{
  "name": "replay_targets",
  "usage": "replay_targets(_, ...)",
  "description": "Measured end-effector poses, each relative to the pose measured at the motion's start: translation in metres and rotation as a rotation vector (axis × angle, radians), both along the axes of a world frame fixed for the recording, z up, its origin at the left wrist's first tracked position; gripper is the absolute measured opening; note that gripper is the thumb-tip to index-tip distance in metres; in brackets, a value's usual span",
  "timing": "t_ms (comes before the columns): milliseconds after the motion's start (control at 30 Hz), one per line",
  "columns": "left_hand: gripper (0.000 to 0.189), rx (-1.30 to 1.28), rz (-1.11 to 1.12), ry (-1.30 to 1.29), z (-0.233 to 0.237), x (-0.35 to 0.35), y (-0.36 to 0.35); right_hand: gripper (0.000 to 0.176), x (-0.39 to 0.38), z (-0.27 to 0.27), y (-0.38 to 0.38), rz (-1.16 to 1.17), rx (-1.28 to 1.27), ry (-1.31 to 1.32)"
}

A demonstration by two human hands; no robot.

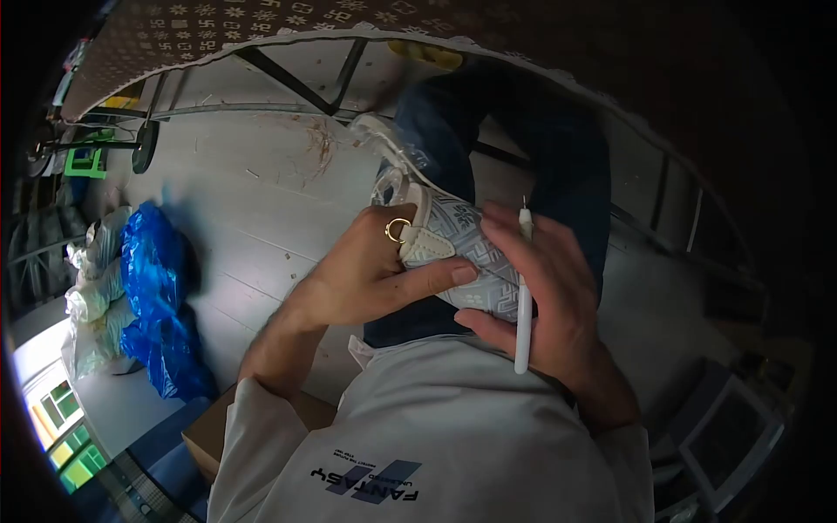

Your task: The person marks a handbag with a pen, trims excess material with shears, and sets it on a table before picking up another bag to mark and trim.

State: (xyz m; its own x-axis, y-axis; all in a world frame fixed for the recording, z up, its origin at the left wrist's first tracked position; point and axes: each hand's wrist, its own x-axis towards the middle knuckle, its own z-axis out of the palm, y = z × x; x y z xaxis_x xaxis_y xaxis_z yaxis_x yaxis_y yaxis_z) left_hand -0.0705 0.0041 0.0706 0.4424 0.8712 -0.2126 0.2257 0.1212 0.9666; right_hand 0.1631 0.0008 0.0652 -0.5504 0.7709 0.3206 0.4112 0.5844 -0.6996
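A small grey bag (471, 231) with a pale geometric pattern, cream leather trim and a gold ring rests over my lap. My left hand (370, 266) is closed on its left side, thumb lying across the patterned face and fingers hidden behind. My right hand (554, 296) holds a slim white pen-like tool (524, 301) with a thin metal tip pointing away from me. Fingertips and thumb of that same hand rest against the bag's right side. From the bag's upper left runs a cream strap (384, 135), partly wrapped in clear plastic.
Over my knees hangs the edge of a brown patterned cloth (288, 22), with dark metal legs beneath. Blue plastic bags (161, 296) and whitish bags (91, 296) stand on the floor at left. A cardboard box (205, 436) sits by my left elbow. Scraps (321, 144) litter the floor.
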Motion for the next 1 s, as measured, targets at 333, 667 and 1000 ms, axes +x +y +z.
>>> replay_targets(333, 0.021, -0.092, 0.067, -0.136, 0.001, 0.018, 0.01, 0.04, 0.014, 0.011, 0.04, 0.136, -0.31, 0.511)
replay_targets(667, 0.02, -0.126, 0.0, 0.041, 0.0, 0.012, 0.011, 0.011, -0.023, 0.013, 0.052, 0.057, -0.767, 0.678)
replay_targets(1000, 0.023, 0.078, 0.049, 0.06, -0.002, 0.013, 0.006, 0.012, -0.021, 0.027, 0.039, 0.048, -0.185, 0.288)
